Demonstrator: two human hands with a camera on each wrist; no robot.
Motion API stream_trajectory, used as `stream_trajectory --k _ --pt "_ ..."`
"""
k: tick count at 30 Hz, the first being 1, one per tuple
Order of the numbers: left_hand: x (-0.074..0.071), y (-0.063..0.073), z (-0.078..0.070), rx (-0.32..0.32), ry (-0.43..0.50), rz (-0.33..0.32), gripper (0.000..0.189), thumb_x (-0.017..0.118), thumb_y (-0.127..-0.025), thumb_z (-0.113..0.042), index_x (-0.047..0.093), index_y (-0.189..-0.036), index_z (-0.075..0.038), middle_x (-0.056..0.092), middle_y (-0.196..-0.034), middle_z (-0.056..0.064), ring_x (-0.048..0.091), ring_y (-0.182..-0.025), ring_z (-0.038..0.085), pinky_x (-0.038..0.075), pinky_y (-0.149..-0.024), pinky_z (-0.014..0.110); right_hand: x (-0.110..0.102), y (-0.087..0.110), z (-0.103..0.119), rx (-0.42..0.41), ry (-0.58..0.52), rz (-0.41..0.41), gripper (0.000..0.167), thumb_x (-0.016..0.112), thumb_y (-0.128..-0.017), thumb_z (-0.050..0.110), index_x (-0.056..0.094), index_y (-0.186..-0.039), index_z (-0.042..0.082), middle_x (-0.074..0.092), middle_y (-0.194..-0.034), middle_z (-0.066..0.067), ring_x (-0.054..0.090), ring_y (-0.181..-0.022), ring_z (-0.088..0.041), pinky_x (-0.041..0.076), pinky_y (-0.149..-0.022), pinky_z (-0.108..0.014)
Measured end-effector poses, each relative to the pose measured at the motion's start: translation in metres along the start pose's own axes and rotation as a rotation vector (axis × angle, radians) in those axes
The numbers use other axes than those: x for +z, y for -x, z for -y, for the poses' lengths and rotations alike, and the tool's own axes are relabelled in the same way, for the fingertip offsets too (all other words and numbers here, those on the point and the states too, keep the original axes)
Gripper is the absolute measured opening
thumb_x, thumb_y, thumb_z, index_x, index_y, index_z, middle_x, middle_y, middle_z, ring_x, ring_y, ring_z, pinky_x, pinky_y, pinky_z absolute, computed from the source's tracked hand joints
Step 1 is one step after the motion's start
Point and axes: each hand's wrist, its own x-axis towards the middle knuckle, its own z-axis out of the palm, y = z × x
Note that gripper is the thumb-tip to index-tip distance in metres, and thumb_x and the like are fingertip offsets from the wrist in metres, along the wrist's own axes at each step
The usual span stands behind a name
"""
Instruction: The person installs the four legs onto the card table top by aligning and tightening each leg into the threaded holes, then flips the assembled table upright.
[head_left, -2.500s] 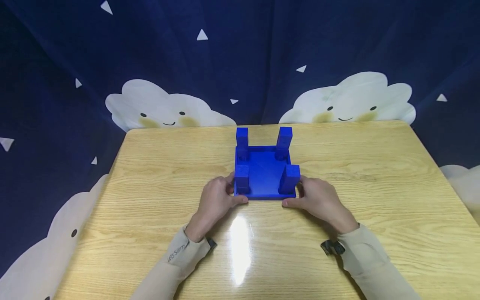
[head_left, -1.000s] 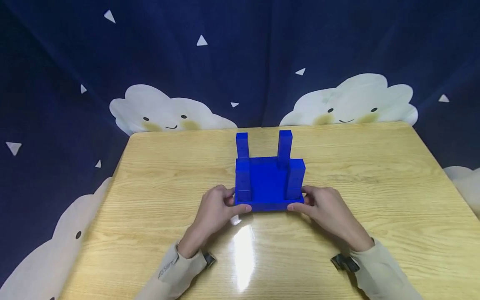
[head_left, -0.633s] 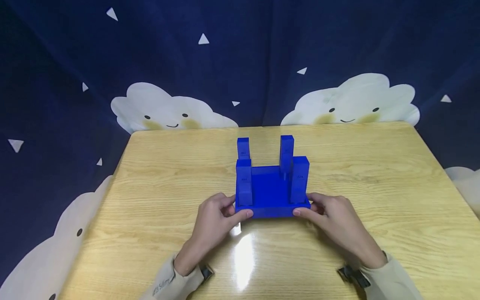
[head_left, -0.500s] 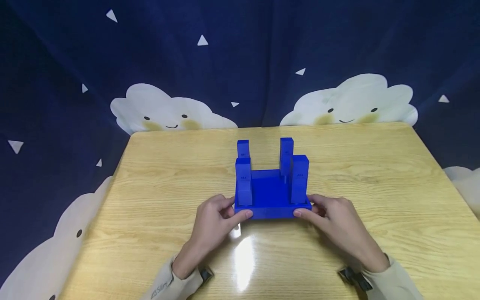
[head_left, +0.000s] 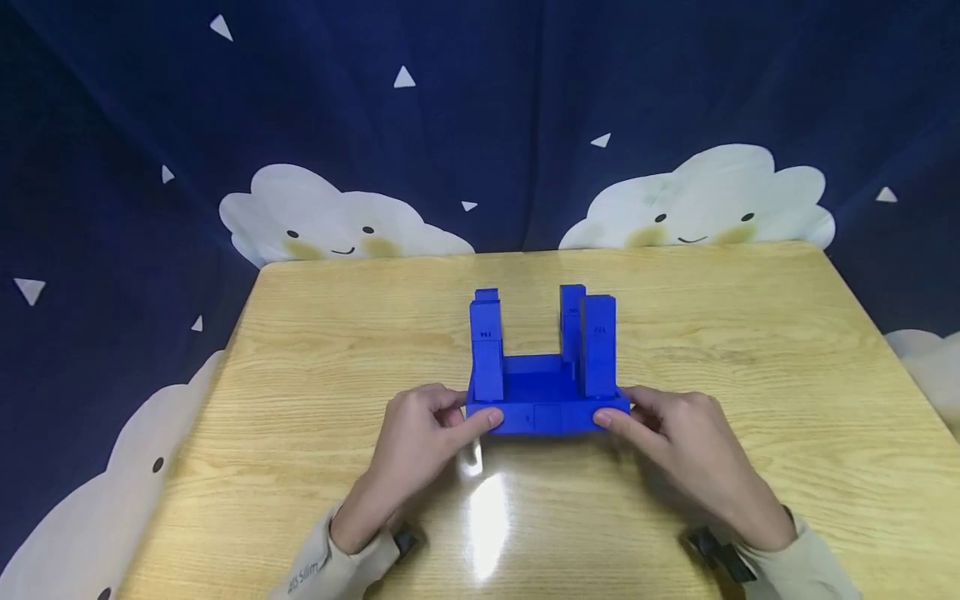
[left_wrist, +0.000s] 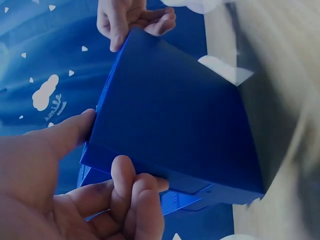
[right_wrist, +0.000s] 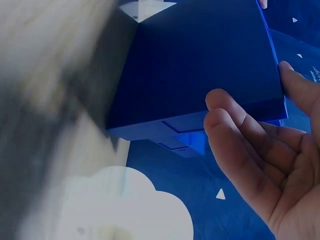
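A blue square tray (head_left: 551,418) with a tall block-like post (head_left: 598,346) standing at each corner is held between both hands. It tips toward the far side, its near edge raised. My left hand (head_left: 420,433) grips the near left corner, thumb on the front wall and fingers along the side. At the near right corner my right hand (head_left: 690,433) holds it the same way. In the left wrist view the smooth underside of the tray (left_wrist: 170,110) faces the camera. The right wrist view shows that flat underside (right_wrist: 195,65) too, with curled fingers (right_wrist: 235,150) against the side wall.
The wooden table (head_left: 315,350) spreads under the hands, with a bright light reflection (head_left: 487,517) in front of the tray. Behind it hangs a dark blue curtain (head_left: 480,125) printed with clouds and small triangles. Black straps (head_left: 720,554) are at the wrists.
Both hands have drawn the tray nearer and raised its near edge, so its front wall shows more. The posts now look more upright from the head view. The grip stays the same.
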Motion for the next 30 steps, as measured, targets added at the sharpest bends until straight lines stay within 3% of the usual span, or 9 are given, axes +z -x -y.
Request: stream_trajectory --k 6,9,13,16,21,30 --pt "-0.010 -0.025 -0.005 -0.031 0.011 0.055 0.065 0.089 -0.093 -0.041 0.039 -0.057 -0.019 0.033 -0.057 -0.012 0.030 -0.056 0.008 0.024 -0.054 0.026 -0.008 -0.017 -0.004 -0.020 0.018 0.002 0.046 0.080 -0.101 0.041 0.050 -0.069 0.025 0.029 -0.061 0.020 0.024 -0.053 0.002 0.022 -0.051 -0.025" --pt "-0.014 -0.037 -0.008 -0.041 0.001 0.083 0.071 0.088 -0.093 -0.043 0.032 -0.057 -0.020 0.024 -0.056 -0.012 0.022 -0.056 0.010 0.017 -0.054 0.027 -0.012 -0.029 -0.006 -0.011 0.023 0.043 0.047 0.079 -0.102 0.040 0.051 -0.068 0.024 0.031 -0.059 0.018 0.026 -0.052 0.000 0.024 -0.051 -0.026" --pt "-0.015 -0.048 -0.012 -0.045 -0.016 0.082 0.072 0.086 -0.094 -0.046 0.031 -0.057 -0.020 0.022 -0.057 -0.011 0.020 -0.055 0.010 0.015 -0.053 0.028 -0.017 -0.039 -0.007 0.049 -0.011 0.087 0.043 0.076 -0.105 0.040 0.060 -0.068 0.022 0.046 -0.056 0.019 0.037 -0.049 -0.003 0.027 -0.049 -0.027" --pt "-0.015 -0.049 -0.015 -0.057 -0.019 0.065 0.072 0.084 -0.095 -0.048 0.031 -0.057 -0.019 0.022 -0.057 -0.011 0.020 -0.054 0.011 0.015 -0.053 0.028 -0.019 -0.041 -0.006 0.101 -0.039 0.090 0.043 0.074 -0.106 0.041 0.063 -0.069 0.021 0.055 -0.057 0.020 0.043 -0.048 -0.006 0.028 -0.048 -0.028" --pt "-0.017 -0.045 -0.019 -0.078 -0.014 0.051 0.070 0.082 -0.097 -0.047 0.033 -0.057 -0.018 0.023 -0.056 -0.010 0.021 -0.053 0.011 0.016 -0.052 0.027 -0.021 -0.041 -0.002 0.115 -0.032 0.091 0.045 0.075 -0.105 0.042 0.061 -0.067 0.022 0.053 -0.056 0.017 0.040 -0.048 -0.006 0.027 -0.049 -0.028" --pt "-0.022 -0.041 -0.024 -0.103 -0.027 0.070 0.069 0.081 -0.099 -0.046 0.035 -0.055 -0.018 0.026 -0.053 -0.010 0.023 -0.049 0.010 0.016 -0.049 0.026 -0.030 -0.044 0.006 0.140 -0.036 0.189 0.049 0.067 -0.110 0.044 0.061 -0.067 0.019 0.059 -0.060 0.014 0.046 -0.049 -0.009 0.031 -0.049 -0.030"
